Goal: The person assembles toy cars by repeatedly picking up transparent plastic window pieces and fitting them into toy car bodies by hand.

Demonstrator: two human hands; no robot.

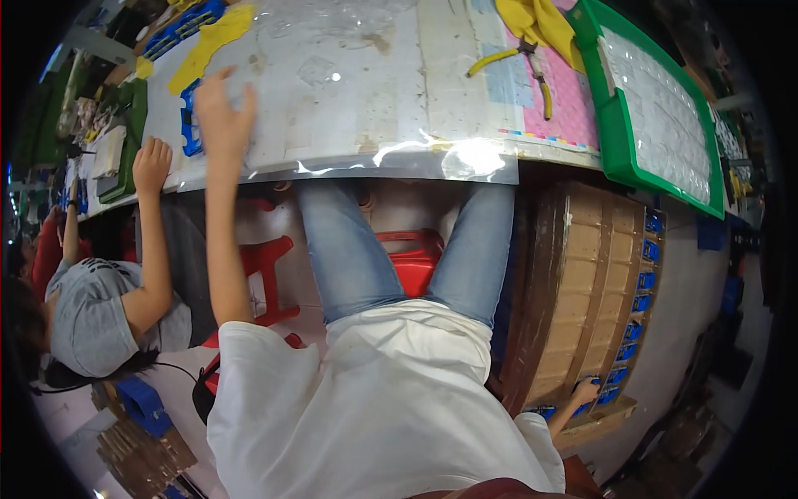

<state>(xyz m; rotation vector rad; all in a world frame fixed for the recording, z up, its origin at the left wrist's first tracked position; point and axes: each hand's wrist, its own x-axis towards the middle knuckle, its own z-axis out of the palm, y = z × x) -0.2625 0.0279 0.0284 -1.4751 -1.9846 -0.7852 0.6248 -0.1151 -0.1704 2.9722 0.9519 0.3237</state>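
Observation:
My left hand (223,115) is over the left part of the white table, its fingers apart and nothing between them. Right beside it, partly covered by it, lies a blue plastic part (190,125). Low on my right, my right hand (587,389) reaches down to a row of blue plastic parts (629,333) along the side of a brown divided box (586,274). Its fingers are closed around one of those parts at the near end of the row; the fingertips are small and partly hidden.
Yellow-handled pliers (532,62) and a yellow glove (544,25) lie at the table's (366,108) far right. A green tray (619,125) of clear plastic pieces overhangs the right edge. A yellow cloth (208,54) lies far left. A co-worker's hand (152,166) rests on the left edge.

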